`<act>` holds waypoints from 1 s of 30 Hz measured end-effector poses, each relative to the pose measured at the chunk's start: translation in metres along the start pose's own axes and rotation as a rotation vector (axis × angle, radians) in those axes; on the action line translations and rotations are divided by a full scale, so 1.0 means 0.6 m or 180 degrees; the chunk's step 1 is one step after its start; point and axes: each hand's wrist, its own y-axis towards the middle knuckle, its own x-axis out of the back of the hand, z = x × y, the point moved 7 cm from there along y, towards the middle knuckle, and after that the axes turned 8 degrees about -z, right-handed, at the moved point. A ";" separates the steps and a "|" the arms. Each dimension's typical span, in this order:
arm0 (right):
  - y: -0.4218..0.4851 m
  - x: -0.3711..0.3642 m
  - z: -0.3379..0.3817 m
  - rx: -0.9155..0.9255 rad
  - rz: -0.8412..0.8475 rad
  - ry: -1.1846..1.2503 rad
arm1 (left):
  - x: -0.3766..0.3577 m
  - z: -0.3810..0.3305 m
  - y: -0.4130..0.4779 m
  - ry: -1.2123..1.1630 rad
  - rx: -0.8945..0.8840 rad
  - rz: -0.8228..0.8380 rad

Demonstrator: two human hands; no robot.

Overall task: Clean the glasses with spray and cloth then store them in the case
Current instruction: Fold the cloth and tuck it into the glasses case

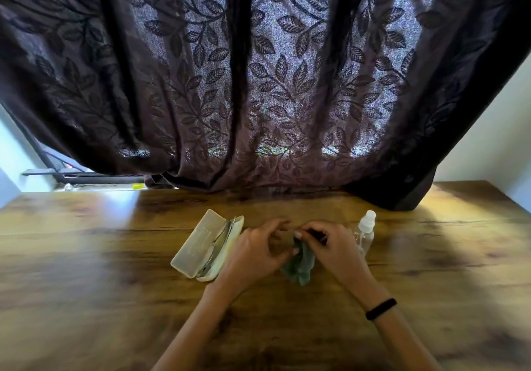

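The cloth [300,264] is pinched at its top by the right hand [330,244] and hangs down to the bench [115,255], probably to be unfolded. The left hand [258,250] is curled, thumb against the cloth, but a grip cannot be told. The glasses [221,241] seem laid in the open case [198,244] just left of the left hand. The spray bottle [366,232] is stood just right of the right hand, within reach.

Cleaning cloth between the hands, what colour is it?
The cleaning cloth is dull grey-green; head view.
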 end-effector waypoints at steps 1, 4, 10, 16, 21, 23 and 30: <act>0.000 0.002 0.001 -0.0012 -0.0030 -0.0029 | 0.004 -0.007 0.001 -0.0004 -0.0080 -0.0080; 0.001 0.003 0.006 -0.0010 -0.0106 -0.0090 | 0.015 -0.030 0.002 -0.0057 -0.0377 -0.0325; 0.005 0.007 0.004 -0.0079 -0.0181 0.0094 | 0.011 -0.037 -0.001 0.0063 -0.0429 -0.0135; 0.003 -0.001 -0.022 -0.0457 -0.0061 0.0374 | 0.040 -0.011 0.011 0.0176 0.0036 -0.0624; -0.009 -0.050 -0.046 -0.0729 0.1283 0.0371 | 0.042 0.015 0.023 0.0259 0.0256 -0.0434; 0.002 -0.050 -0.065 -0.0807 0.1241 0.0064 | 0.047 0.028 0.033 0.0392 0.0304 -0.0374; 0.082 0.011 -0.043 -0.0576 0.0064 0.0299 | 0.116 0.011 0.100 0.0506 0.0016 -0.0841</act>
